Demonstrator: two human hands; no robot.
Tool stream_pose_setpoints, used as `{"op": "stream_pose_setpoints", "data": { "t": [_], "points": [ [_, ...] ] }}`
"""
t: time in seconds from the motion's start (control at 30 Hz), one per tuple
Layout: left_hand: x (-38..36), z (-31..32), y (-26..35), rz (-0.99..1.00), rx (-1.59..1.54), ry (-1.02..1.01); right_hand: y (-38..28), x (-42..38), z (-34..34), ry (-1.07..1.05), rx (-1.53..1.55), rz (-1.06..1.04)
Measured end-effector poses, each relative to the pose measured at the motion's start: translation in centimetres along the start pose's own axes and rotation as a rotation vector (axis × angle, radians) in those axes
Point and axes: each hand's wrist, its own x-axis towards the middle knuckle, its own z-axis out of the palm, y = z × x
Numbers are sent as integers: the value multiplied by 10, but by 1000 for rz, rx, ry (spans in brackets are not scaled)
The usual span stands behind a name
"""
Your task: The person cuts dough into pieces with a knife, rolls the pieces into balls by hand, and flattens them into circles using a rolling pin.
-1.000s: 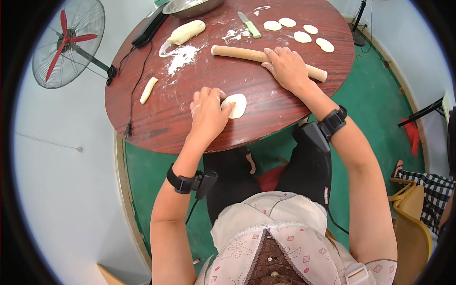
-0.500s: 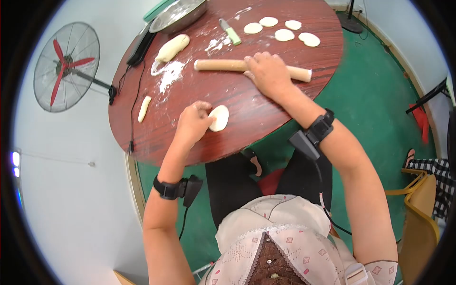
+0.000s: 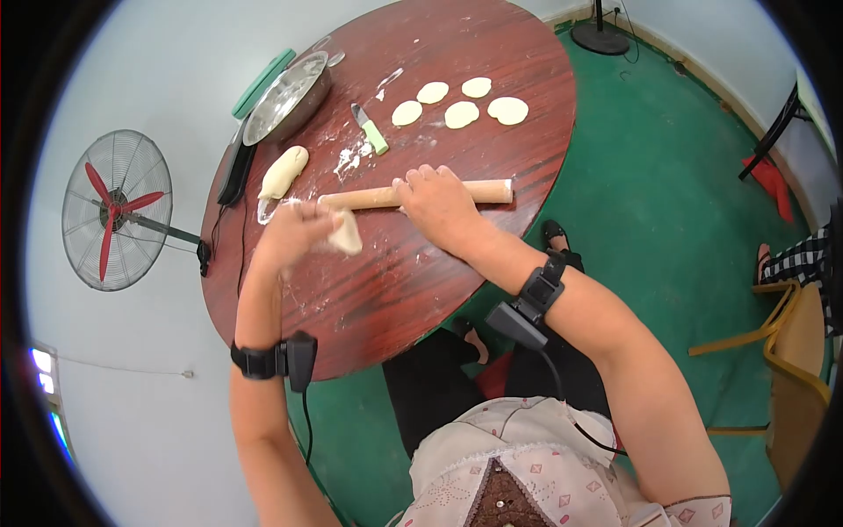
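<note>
My left hand (image 3: 294, 235) pinches a small dough wrapper (image 3: 347, 234) by its edge, held up off the table and blurred by motion. A wooden rolling pin (image 3: 360, 198) lies across the tabletop, and my right hand (image 3: 436, 207) is closed over its middle. Beyond the pin's left end sits a thick roll of dough (image 3: 284, 172) beside scattered flour. A knife with a pale green handle (image 3: 376, 138) rests past the pin. Several flat dough rounds (image 3: 461, 114) are spread out at the far right of the table.
A metal bowl (image 3: 294, 98) stands at the far left of the round wooden table (image 3: 386, 303), near a green lid (image 3: 263, 83). A fan with red blades (image 3: 114, 209) is at the left. A chair (image 3: 795, 369) stands at the right.
My left hand has lifted the dough wrapper off the table and carried it forward. My right hand stays on the rolling pin. The camera view has shifted.
</note>
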Motion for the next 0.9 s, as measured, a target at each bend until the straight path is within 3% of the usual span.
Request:
{"op": "stream_pose_setpoints", "data": {
  "t": [0.13, 0.2, 0.3, 0.4, 0.53, 0.67, 0.77, 0.9],
  "points": [
    [63, 18, 54, 123, 151, 24, -1, 1, 0, 3, -3, 4],
    [102, 32, 61, 124, -260, -154, 0, 1, 5, 26, 31, 19],
    [128, 50, 75, 56, -414, -101, 0, 1, 3, 10, 19, 13],
    [142, 64, 56, -101, -267, 30, 1, 2, -2, -64, 33, 20],
    [140, 30, 27, 23, -236, 29, 0, 2, -2, -20, 22, 15],
    [121, -39, -6, 26, -225, 125, 1, 4, -4, -21, 47, 21],
    [107, -88, -46, -68, 90, 297, 0, 7, -6, -15, 50, 23],
    [77, -114, -90, -90, 224, 378, 0, 9, -6, -74, 29, 23]
  ]
}}
